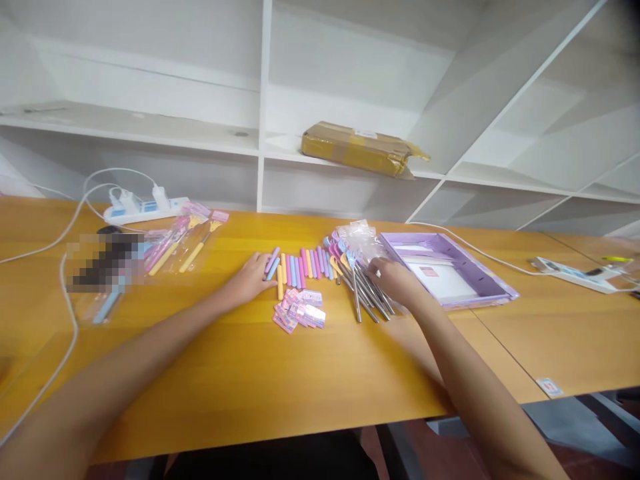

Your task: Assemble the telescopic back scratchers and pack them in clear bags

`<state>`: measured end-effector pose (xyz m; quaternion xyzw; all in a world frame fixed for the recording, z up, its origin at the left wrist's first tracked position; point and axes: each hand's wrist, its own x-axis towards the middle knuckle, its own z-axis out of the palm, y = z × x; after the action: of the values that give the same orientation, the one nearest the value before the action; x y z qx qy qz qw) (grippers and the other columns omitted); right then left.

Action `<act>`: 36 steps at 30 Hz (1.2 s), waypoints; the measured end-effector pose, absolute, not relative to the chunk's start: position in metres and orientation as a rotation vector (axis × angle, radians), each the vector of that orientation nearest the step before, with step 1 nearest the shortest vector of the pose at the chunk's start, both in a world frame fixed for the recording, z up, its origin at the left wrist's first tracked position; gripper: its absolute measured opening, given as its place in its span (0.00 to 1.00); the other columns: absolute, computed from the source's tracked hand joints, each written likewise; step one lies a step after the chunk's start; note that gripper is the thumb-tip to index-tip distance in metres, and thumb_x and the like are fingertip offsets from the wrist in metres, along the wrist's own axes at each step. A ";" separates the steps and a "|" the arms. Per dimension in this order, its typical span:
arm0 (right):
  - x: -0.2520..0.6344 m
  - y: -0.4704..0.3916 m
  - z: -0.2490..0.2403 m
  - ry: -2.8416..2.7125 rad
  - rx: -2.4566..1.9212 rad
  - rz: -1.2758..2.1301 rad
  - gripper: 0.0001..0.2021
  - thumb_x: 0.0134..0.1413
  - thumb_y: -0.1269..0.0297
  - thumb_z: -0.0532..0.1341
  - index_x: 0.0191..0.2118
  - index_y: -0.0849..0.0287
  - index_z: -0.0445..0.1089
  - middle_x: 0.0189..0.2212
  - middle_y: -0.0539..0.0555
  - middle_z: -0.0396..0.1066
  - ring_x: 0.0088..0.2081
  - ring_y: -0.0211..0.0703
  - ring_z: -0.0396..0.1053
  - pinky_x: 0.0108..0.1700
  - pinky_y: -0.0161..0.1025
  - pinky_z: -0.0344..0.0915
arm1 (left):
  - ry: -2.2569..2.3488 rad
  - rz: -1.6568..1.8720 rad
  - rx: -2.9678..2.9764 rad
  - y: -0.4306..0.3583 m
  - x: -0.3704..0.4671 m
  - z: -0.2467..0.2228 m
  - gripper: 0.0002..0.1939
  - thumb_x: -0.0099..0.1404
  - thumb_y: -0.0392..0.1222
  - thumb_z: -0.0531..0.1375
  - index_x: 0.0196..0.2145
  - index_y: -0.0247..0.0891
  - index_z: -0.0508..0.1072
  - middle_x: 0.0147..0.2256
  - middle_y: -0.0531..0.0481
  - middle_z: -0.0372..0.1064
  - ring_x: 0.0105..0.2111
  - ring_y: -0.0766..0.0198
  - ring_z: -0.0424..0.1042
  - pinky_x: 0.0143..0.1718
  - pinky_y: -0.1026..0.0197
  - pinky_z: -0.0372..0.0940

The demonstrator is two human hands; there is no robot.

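Your left hand (250, 279) rests at the left end of the row of pastel tubes (302, 270), fingers and thumb parted around the end pieces; you can't tell from here whether they grip one. Your right hand (395, 280) has its fingers curled in beside the metal rods (367, 300), and whether anything is pinched there can't be told.

The tubes, in yellow, pink, blue and purple, lie side by side on the table (225, 380) between your hands. Just right of them, the rods are heaped with their coloured claw-shaped heads away from you, clear plastic bags (356, 235) behind. Nearer you than the tubes is a loose pile of printed cards (299, 312).

Beyond your right hand sits an open purple box (453, 303). Farther out to your left are bagged scratchers (173, 245), with a white power strip (145, 211) behind; another power strip (575, 275) lies far right. Behind the table, a taped brown parcel (353, 147) rests on white shelving (150, 40).
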<state>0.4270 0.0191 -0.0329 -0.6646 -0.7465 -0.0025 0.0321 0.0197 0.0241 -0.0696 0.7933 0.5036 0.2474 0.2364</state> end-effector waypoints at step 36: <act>0.301 -0.029 -0.024 -2.011 -1.207 0.294 0.05 0.70 0.63 0.58 0.41 0.55 0.68 0.36 0.53 0.74 0.29 0.40 0.67 0.35 0.39 0.60 | 1.778 0.433 2.182 0.017 0.018 -0.031 0.25 0.69 0.40 0.58 0.62 0.36 0.63 0.46 0.40 0.77 0.44 0.50 0.79 0.41 0.57 0.67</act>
<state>0.3009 -0.0289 -0.0237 -0.4726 -0.7871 0.1151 0.3793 0.0180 0.0172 -0.0308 0.7580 0.6176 0.1505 0.1463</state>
